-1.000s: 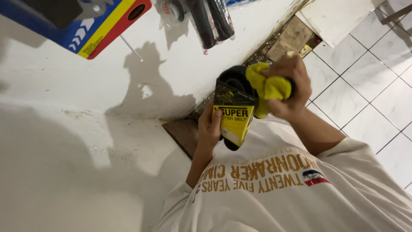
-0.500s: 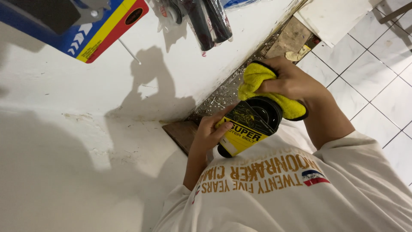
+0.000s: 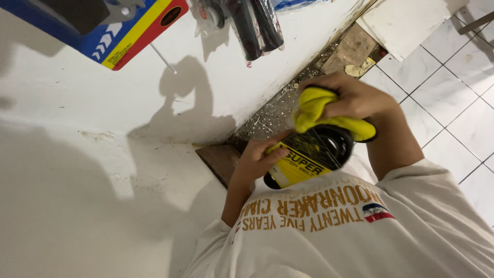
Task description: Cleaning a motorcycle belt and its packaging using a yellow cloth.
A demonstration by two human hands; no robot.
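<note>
left hand (image 3: 257, 160): closed around the lower end of a black can (image 3: 314, 157), fingers wrapped over its yellow label; firm hold.
can: held in the air between both hands, in front of the person's chest, just above the white shirt (image 3: 360, 226). Long axis tilted, running from the left hand up and right to the top under the right hand.
right hand (image 3: 355, 100): clenched on a yellow cloth (image 3: 321, 116), pressing it onto the can's top; cloth touching the can.
key relation: both hands on the can; left holds the base, right sits over the top end with the cloth between.
surface: no tabletop. White tiled floor (image 3: 453, 87) at right, gritty debris strip (image 3: 280, 110) along the wall base.
room: white wall (image 3: 77, 134) at left, carrying hand shadows; blue-yellow-red box (image 3: 118, 31) and black wrapped cylinders (image 3: 254, 23) at the top.
</note>
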